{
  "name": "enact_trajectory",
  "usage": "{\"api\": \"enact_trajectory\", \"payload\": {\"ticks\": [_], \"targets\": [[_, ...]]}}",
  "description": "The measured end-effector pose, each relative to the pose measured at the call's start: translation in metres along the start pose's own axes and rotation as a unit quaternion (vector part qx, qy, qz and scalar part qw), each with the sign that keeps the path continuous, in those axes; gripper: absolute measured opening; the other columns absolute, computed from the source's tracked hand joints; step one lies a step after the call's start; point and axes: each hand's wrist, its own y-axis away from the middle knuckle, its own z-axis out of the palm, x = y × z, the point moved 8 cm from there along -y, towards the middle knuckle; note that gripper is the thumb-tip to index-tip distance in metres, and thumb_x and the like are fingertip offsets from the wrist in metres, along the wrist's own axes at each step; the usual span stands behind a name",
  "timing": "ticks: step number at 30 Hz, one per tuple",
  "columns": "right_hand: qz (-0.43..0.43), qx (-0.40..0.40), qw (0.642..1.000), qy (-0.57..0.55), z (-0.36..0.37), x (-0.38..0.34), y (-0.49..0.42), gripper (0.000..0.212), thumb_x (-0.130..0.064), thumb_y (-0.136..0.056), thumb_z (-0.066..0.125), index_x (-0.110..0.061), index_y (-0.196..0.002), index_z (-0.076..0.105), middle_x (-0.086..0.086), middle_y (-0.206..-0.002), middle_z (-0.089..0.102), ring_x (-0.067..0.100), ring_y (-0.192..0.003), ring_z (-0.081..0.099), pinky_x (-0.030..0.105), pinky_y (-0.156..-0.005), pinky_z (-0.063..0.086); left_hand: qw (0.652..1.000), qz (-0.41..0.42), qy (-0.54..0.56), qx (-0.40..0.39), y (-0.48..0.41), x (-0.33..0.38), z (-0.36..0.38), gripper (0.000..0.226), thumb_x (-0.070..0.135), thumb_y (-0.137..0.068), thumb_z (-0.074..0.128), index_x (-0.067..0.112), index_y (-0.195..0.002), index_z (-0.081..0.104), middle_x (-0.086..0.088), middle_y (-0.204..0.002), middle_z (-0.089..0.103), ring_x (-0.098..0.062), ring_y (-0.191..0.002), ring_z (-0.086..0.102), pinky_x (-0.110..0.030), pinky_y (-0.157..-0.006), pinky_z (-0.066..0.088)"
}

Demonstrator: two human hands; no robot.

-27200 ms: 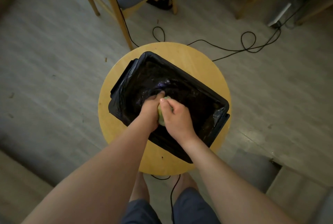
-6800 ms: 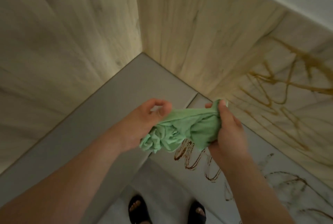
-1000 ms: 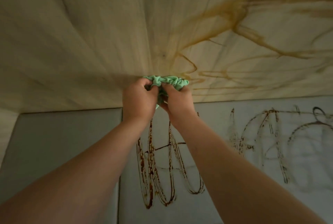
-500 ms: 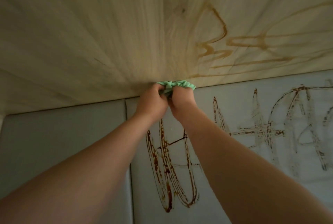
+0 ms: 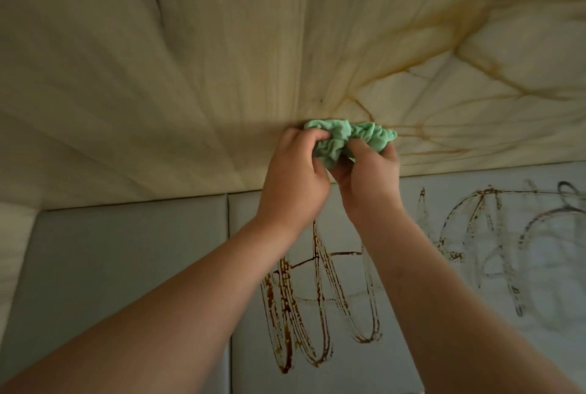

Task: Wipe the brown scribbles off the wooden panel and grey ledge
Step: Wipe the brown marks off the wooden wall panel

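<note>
The left hand point(image 5: 293, 178) and right hand point(image 5: 369, 171) crowded together on a bunched green cloth point(image 5: 348, 136) against the wooden panel point(image 5: 190, 60), just above the grey ledge point(image 5: 126, 266). Open flat panel stretched leftward and upward; a pale side wall point(image 5: 12, 251) closed the ledge's far left end

Pressed against panel point(image 5: 190, 60), just above ledge point(image 5: 126, 266): cloth point(image 5: 352, 136), held at left by left hand point(image 5: 295, 181), at right by right hand point(image 5: 367, 174). On ledge below hands: scribbles point(image 5: 285, 314); more on panel right of cloth.
</note>
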Motion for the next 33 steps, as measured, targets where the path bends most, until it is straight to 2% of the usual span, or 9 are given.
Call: {"api": "enact_trajectory", "payload": {"ticks": [3,8,15,17,21,25,28,30,33], "targets": [[-0.027,-0.024,0.999,-0.006,0.023,-0.046,0.031,0.028,0.005,-0.098,0.053,-0.002,-0.125,0.060,0.019,-0.116,0.072,0.031,-0.102,0.075,0.043,-0.082,0.063,0.998,0.035,0.003,0.053,-0.003,0.047,-0.034,0.044,-0.007,-0.089,0.049,0.011,-0.126,0.065,-0.002,-0.123,0.057,0.005,-0.099,0.048,0.002,-0.084,0.035],[-0.070,-0.040,0.997,-0.012,0.048,-0.114,0.071,0.027,0.002,-0.098,0.057,0.002,-0.124,0.060,0.021,-0.117,0.072,0.032,-0.102,0.075,0.048,-0.086,0.063,0.992,0.090,0.001,0.083,-0.009,0.115,-0.076,0.046,-0.006,-0.088,0.047,0.010,-0.127,0.063,-0.002,-0.122,0.056,0.000,-0.102,0.050,0.000,-0.087,0.037],[-0.115,-0.087,0.989,-0.031,0.055,-0.198,0.097,0.025,-0.006,-0.100,0.060,-0.006,-0.125,0.062,0.018,-0.119,0.073,0.031,-0.105,0.075,0.045,-0.086,0.063,0.978,0.187,-0.016,0.091,-0.014,0.201,-0.098,0.054,-0.005,-0.088,0.043,0.009,-0.139,0.058,-0.006,-0.128,0.051,-0.005,-0.111,0.050,-0.004,-0.093,0.040],[-0.101,-0.087,0.991,-0.019,0.053,-0.196,0.090,0.027,-0.008,-0.100,0.057,-0.012,-0.127,0.060,0.014,-0.119,0.073,0.028,-0.104,0.075,0.042,-0.082,0.063,0.973,0.195,-0.049,0.113,-0.015,0.206,-0.102,0.053,-0.001,-0.085,0.039,0.009,-0.132,0.061,-0.004,-0.124,0.053,-0.008,-0.110,0.051,-0.009,-0.091,0.044],[-0.008,-0.001,1.000,0.006,0.028,-0.154,0.060,0.035,-0.016,-0.101,0.055,-0.026,-0.134,0.049,0.006,-0.124,0.068,0.025,-0.104,0.073,0.044,-0.080,0.064,0.953,0.180,-0.152,0.193,-0.004,0.200,-0.113,0.057,-0.010,-0.070,0.041,0.005,-0.121,0.061,-0.010,-0.115,0.056,-0.028,-0.112,0.052,-0.037,-0.101,0.043],[0.049,0.002,0.998,0.033,0.009,-0.133,0.052,0.036,-0.009,-0.101,0.052,-0.025,-0.134,0.048,0.008,-0.126,0.065,0.028,-0.107,0.070,0.047,-0.078,0.064,0.914,0.219,-0.269,0.210,-0.005,0.218,-0.111,0.068,-0.004,-0.069,0.042,0.007,-0.133,0.061,-0.016,-0.130,0.056,-0.039,-0.122,0.050,-0.049,-0.111,0.035],[0.008,-0.037,0.999,-0.005,0.011,-0.168,0.059,0.035,-0.004,-0.101,0.050,-0.018,-0.134,0.050,0.010,-0.121,0.068,0.026,-0.102,0.074,0.039,-0.075,0.064,0.895,0.229,-0.330,0.194,-0.016,0.231,-0.105,0.073,0.000,-0.074,0.042,0.007,-0.146,0.052,-0.016,-0.140,0.052,-0.037,-0.131,0.041,-0.059,-0.116,0.029],[-0.042,-0.065,0.996,-0.036,0.015,-0.205,0.065,0.037,-0.006,-0.101,0.050,-0.018,-0.136,0.049,0.009,-0.119,0.070,0.023,-0.100,0.076,0.039,-0.080,0.063,0.887,0.243,-0.344,0.188,-0.022,0.235,-0.102,0.071,-0.002,-0.076,0.041,0.004,-0.146,0.051,-0.019,-0.138,0.052,-0.038,-0.129,0.040,-0.057,-0.114,0.032],[-0.067,-0.034,0.997,0.025,0.010,-0.213,0.062,0.041,-0.016,-0.099,0.053,-0.027,-0.137,0.043,0.003,-0.120,0.066,0.021,-0.104,0.073,0.045,-0.090,0.062,0.875,0.258,-0.359,0.198,-0.026,0.231,-0.098,0.069,-0.008,-0.076,0.043,0.001,-0.144,0.052,-0.020,-0.133,0.054,-0.044,-0.125,0.046,-0.051,-0.113,0.036]]}}
